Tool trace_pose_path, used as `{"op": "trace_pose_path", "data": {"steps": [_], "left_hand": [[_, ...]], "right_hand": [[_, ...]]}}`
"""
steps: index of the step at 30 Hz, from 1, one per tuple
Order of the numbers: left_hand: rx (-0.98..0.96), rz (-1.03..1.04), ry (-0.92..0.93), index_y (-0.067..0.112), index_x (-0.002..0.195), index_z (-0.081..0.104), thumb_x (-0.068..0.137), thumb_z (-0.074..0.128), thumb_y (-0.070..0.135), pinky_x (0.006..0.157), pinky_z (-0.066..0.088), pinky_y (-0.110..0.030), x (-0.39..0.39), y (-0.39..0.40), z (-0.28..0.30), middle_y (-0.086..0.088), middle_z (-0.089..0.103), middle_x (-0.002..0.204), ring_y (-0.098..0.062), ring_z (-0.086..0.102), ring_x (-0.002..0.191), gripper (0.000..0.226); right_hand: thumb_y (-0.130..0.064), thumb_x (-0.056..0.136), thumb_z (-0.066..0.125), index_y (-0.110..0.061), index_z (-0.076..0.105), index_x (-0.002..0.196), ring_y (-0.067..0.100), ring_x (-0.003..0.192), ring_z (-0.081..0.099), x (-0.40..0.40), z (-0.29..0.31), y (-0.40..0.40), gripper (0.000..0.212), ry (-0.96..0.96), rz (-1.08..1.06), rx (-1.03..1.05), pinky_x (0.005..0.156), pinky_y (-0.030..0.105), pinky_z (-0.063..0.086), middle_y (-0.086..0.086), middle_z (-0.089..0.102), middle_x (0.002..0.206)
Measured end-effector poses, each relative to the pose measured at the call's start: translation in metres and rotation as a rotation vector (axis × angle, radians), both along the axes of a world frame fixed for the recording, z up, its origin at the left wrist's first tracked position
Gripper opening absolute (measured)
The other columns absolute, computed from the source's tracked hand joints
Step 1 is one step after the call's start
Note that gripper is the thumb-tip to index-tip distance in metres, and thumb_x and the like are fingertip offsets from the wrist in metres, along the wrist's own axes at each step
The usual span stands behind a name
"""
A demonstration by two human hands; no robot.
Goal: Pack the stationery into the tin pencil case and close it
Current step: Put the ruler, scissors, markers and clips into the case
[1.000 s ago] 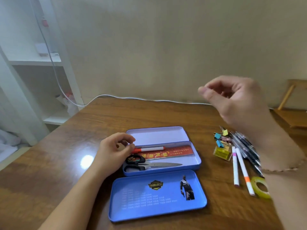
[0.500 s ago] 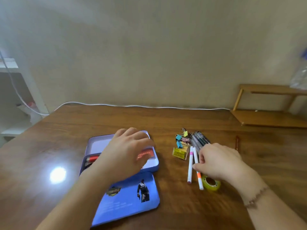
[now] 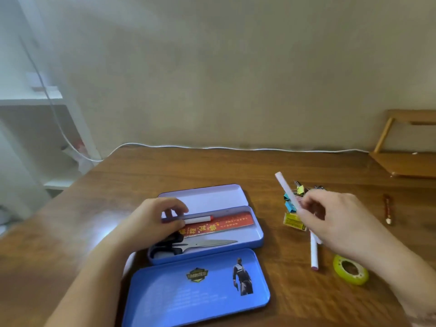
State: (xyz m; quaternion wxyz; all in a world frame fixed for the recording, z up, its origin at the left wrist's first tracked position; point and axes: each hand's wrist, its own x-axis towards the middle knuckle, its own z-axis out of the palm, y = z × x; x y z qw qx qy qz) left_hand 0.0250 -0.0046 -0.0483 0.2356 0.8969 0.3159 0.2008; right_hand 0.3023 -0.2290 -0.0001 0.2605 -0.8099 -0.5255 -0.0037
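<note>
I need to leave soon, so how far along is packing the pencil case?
Done: scissors, red ruler and a marker lie in the tin. In hand: the right hand holds a white marker. Left: another marker, binder clips, tape roll, then the lid.

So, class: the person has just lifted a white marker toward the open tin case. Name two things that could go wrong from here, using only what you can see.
1. The left hand rests on the tin case over the red-capped marker, so the white marker pinched in the right hand may bump those fingers.
2. The scissors and red ruler already fill much of the tray; the binder clips and tape roll might stop the lid from closing.
</note>
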Motion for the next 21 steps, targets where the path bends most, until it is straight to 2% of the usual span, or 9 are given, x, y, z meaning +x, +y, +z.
{"op": "trace_pose_path", "data": {"steps": [1, 3, 5, 7, 9, 12, 14, 16, 21], "left_hand": [[-0.002, -0.006, 0.002, 0.040, 0.084, 0.068, 0.085, 0.073, 0.017, 0.069, 0.043, -0.006, 0.002, 0.002, -0.003, 0.027, 0.067, 0.090, -0.004, 0.061, 0.083, 0.024], [-0.018, 0.010, -0.028, 0.040, 0.084, 0.069, 0.091, 0.064, 0.015, 0.068, 0.043, -0.007, 0.005, 0.006, -0.006, 0.027, 0.067, 0.088, -0.002, 0.061, 0.083, 0.027], [-0.066, 0.024, -0.129, 0.040, 0.086, 0.069, 0.097, 0.053, 0.008, 0.069, 0.046, -0.011, 0.005, 0.009, -0.007, 0.022, 0.070, 0.087, -0.003, 0.062, 0.081, 0.037], [-0.099, 0.009, -0.206, 0.038, 0.089, 0.069, 0.098, 0.051, 0.007, 0.069, 0.048, -0.017, 0.006, 0.008, -0.006, 0.017, 0.072, 0.085, -0.006, 0.062, 0.077, 0.037], [-0.098, -0.043, -0.205, 0.037, 0.091, 0.069, 0.092, 0.058, 0.020, 0.065, 0.043, -0.012, 0.006, 0.005, -0.003, 0.017, 0.072, 0.086, -0.007, 0.063, 0.078, 0.021], [-0.019, -0.110, -0.124, 0.036, 0.084, 0.070, 0.081, 0.064, 0.038, 0.067, 0.038, -0.006, 0.007, 0.002, -0.001, 0.020, 0.070, 0.088, -0.007, 0.062, 0.078, 0.006], [0.017, -0.126, -0.096, 0.035, 0.078, 0.069, 0.079, 0.072, 0.035, 0.068, 0.038, -0.005, 0.008, 0.002, -0.001, 0.019, 0.068, 0.087, -0.008, 0.060, 0.078, 0.003], [0.033, -0.125, -0.086, 0.035, 0.074, 0.068, 0.078, 0.077, 0.028, 0.069, 0.039, -0.005, 0.009, 0.003, -0.002, 0.016, 0.066, 0.085, -0.009, 0.059, 0.078, 0.012], [0.026, -0.137, -0.073, 0.030, 0.069, 0.070, 0.076, 0.077, 0.014, 0.065, 0.042, -0.008, 0.009, 0.002, -0.002, 0.014, 0.067, 0.084, -0.010, 0.060, 0.077, 0.019]], "right_hand": [[-0.046, 0.084, 0.060, -0.035, 0.059, 0.073, 0.003, 0.060, 0.056, -0.013, 0.000, 0.007, 0.016, -0.049, 0.120, 0.032, 0.048, 0.025, 0.041, -0.016, 0.058, 0.061], [-0.046, 0.087, 0.059, -0.035, 0.060, 0.082, 0.008, 0.064, 0.056, -0.035, -0.005, 0.027, 0.012, -0.292, 0.303, 0.077, 0.052, 0.027, 0.039, -0.016, 0.058, 0.066], [-0.042, 0.093, 0.054, -0.034, 0.062, 0.095, 0.016, 0.081, 0.057, -0.050, -0.013, 0.054, 0.012, -0.544, 0.428, 0.057, 0.061, 0.031, 0.039, -0.012, 0.063, 0.085], [-0.037, 0.099, 0.044, -0.032, 0.058, 0.109, 0.019, 0.096, 0.053, -0.059, -0.023, 0.078, 0.018, -0.620, 0.454, -0.037, 0.070, 0.032, 0.037, -0.009, 0.062, 0.104], [-0.034, 0.099, 0.043, -0.031, 0.056, 0.112, 0.021, 0.101, 0.053, -0.065, -0.030, 0.094, 0.018, -0.659, 0.444, -0.105, 0.070, 0.032, 0.034, -0.007, 0.061, 0.108], [-0.042, 0.098, 0.044, -0.031, 0.059, 0.108, 0.021, 0.098, 0.055, -0.072, -0.034, 0.103, 0.021, -0.645, 0.439, -0.124, 0.072, 0.034, 0.037, -0.006, 0.063, 0.104], [-0.046, 0.096, 0.046, -0.031, 0.062, 0.105, 0.020, 0.095, 0.056, -0.074, -0.032, 0.106, 0.023, -0.639, 0.446, -0.105, 0.072, 0.033, 0.039, -0.007, 0.064, 0.101], [-0.046, 0.095, 0.048, -0.030, 0.065, 0.104, 0.021, 0.093, 0.057, -0.077, -0.033, 0.111, 0.024, -0.650, 0.455, -0.086, 0.073, 0.034, 0.043, -0.006, 0.065, 0.099], [-0.044, 0.095, 0.050, -0.031, 0.066, 0.102, 0.020, 0.094, 0.057, -0.088, -0.032, 0.116, 0.022, -0.583, 0.448, -0.082, 0.079, 0.035, 0.044, -0.007, 0.066, 0.099]]}}
